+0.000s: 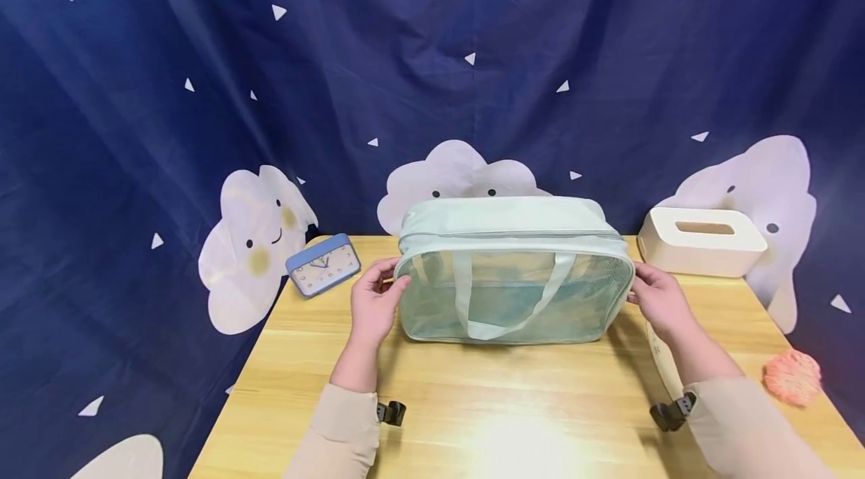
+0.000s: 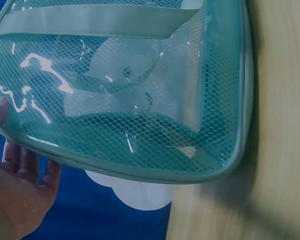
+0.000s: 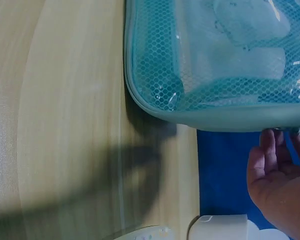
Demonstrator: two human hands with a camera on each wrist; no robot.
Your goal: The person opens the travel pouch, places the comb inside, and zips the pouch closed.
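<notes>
A pale green toiletry bag [image 1: 507,269] with see-through mesh panels and a strap handle [image 1: 486,330] stands upright on the table. At its left end my left hand [image 1: 377,302] grips the edge, thumb on the front and fingers behind, as the left wrist view shows. My right hand [image 1: 661,300] holds the opposite end, with its fingertips [image 3: 267,137] against the side of the bag. Through the front panel [image 2: 125,85] the pale clouds behind show faintly. A zipper runs along the bag's top.
To the left sits a blue clock [image 1: 324,266]. A white tissue box [image 1: 703,241] stands at the back right, and a pink puffy ball [image 1: 792,377] lies near the right edge. Partly behind my right forearm is a pale flat object [image 1: 665,363]. A dark blue curtain [image 1: 432,36] borders the wooden table [image 1: 432,381].
</notes>
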